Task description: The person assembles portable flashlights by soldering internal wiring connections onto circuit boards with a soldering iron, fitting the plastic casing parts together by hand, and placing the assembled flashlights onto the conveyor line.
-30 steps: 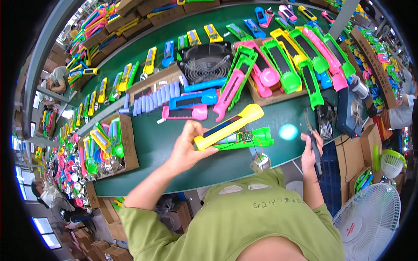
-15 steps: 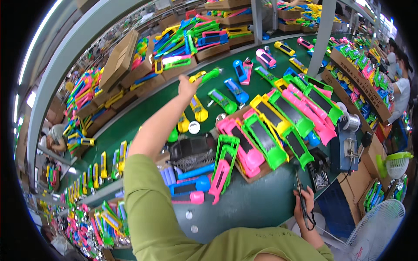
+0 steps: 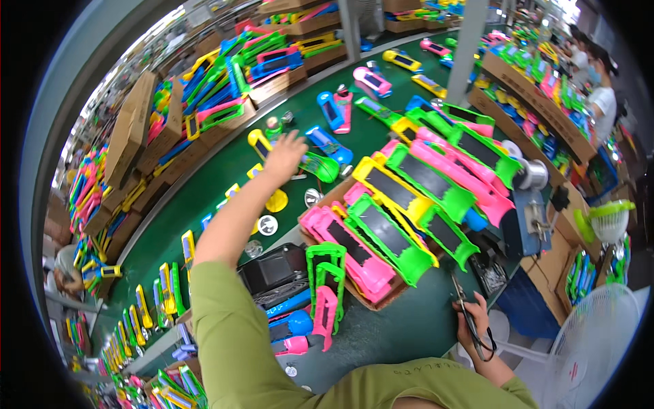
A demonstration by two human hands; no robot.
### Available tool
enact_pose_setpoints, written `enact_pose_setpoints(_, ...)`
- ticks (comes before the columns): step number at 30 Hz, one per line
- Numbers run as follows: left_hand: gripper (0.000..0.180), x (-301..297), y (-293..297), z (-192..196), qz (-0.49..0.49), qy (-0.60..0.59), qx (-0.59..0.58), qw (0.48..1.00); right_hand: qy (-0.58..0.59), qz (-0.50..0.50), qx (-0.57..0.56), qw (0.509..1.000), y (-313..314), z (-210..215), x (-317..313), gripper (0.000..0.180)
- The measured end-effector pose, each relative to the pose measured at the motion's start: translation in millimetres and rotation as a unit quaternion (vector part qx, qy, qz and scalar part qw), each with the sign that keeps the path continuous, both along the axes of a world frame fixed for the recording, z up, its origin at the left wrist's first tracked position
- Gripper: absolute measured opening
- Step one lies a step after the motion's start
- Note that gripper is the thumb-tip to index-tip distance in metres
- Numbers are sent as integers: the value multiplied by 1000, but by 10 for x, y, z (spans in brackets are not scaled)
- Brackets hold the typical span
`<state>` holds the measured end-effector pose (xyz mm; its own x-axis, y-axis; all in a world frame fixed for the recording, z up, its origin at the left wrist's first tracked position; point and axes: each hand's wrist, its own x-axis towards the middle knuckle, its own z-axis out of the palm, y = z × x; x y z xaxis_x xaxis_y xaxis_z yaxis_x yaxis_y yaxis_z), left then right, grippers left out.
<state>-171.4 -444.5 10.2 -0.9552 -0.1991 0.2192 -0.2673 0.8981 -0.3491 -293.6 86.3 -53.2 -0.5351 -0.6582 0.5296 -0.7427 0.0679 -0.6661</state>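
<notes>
Over the green conveyor belt (image 3: pixel 197 184), my left hand (image 3: pixel 285 160) is stretched out with its fingers apart. A green plastic lamp body (image 3: pixel 320 167) lies right beside its fingers; whether they touch is blurred. On the hand's other side is a yellow lamp body (image 3: pixel 259 144). A blue lamp body (image 3: pixel 328 144) rests just beyond. Low on the right, my right hand (image 3: pixel 475 320) is closed round a soldering iron (image 3: pixel 460 294), its thin tip pointing up and away and its dark cord looping below.
A carton (image 3: pixel 371 303) of pink, green and yellow housings fills the bench's middle. Beside it stands a black tray (image 3: pixel 272 269). A blue box (image 3: pixel 528 228) and wire spools (image 3: pixel 533 176) stand at right, near a white fan (image 3: pixel 593 334). Stuffed cartons (image 3: pixel 129 129) line the belt's far side.
The view has swung, shifting the bench leftward. My left hand has let go of the yellow and green piece and come nearer the green lamp body. The right hand keeps the soldering iron.
</notes>
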Motion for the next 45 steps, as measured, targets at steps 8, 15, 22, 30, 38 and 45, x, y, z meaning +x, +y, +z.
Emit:
enact_pose_setpoints(8, 30, 577, 1051, 1720, 83, 72, -39, 993, 54, 98, -11, 994, 200, -40, -41, 29)
enact_pose_setpoints(15, 52, 1531, 3265, 1780, 91, 59, 65, 992, 4, 178, -3, 984, 108, 465, -371, 16)
enact_pose_setpoints(22, 41, 1949, 4733, 138, 242, 23, 219, 945, 139, 13, -151, 979, -1064, 1327, -942, 40)
enact_pose_setpoints(30, 54, 1874, 4956, 241, 280, 249, 364, 853, 116, 115, -182, 970, -1496, 1116, -1192, 42)
enact_pose_setpoints(38, 16, 1554, 4895, 95, 121, 113, 280, 946, -191, 181, -264, 928, -790, 1319, -200, 32)
enact_pose_setpoints(45, 11, 1407, 4819, -32, 98, 150, 398, 900, -139, 255, 37, 956, 198, -87, 424, 34)
